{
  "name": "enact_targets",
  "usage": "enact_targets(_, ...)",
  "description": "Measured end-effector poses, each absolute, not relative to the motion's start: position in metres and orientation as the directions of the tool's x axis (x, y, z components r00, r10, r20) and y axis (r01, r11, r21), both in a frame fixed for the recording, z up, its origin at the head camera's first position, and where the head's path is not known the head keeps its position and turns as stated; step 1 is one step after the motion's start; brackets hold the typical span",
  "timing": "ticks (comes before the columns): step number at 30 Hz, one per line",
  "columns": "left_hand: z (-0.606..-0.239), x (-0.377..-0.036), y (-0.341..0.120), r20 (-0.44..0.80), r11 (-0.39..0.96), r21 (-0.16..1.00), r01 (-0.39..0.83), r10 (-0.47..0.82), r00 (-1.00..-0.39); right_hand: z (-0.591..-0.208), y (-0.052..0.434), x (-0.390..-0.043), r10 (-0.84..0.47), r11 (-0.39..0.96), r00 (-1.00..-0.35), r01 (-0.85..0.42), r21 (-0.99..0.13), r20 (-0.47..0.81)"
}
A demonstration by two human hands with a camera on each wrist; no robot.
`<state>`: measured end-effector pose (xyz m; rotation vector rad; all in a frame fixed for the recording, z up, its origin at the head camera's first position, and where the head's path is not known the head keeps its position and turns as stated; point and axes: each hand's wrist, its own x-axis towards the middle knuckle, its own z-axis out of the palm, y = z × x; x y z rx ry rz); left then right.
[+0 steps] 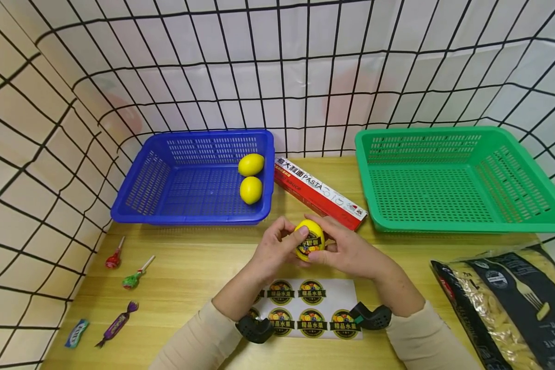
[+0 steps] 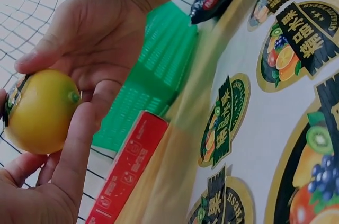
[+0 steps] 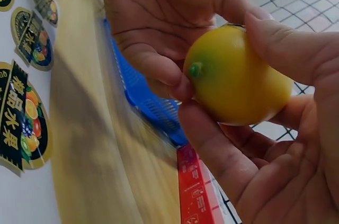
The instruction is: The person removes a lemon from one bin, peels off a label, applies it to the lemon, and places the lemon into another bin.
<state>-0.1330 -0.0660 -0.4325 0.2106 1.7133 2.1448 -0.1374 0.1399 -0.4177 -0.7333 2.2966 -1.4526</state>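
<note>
Both hands, left hand [image 1: 273, 246] and right hand [image 1: 351, 252], fingers curled round a stickered lemon [image 1: 309, 239], above the sticker sheet [image 1: 337, 295] on the desk [image 1: 189, 267], blue basket [image 1: 134, 205] behind.

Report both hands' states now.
Left hand: holding the lemon, thumb on its sticker.
Right hand: holding the same lemon.
</note>
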Motion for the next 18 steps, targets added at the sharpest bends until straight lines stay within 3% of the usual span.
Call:
enact_targets(8,-0.432,-0.133,-0.068,-0.116,-0.221,0.948,-0.227,0.424,-0.898,-0.416,0.151,-0.14,-0.593,0.356,-0.805,-0.284,-0.89,0.02)
enact_targets(18,-0.43,-0.135,-0.071,-0.193,-0.099,0.962,-0.256,0.42,-0.887,-0.416,0.152,-0.14,-0.611,0.265,-0.791,-0.24,-0.934,0.03)
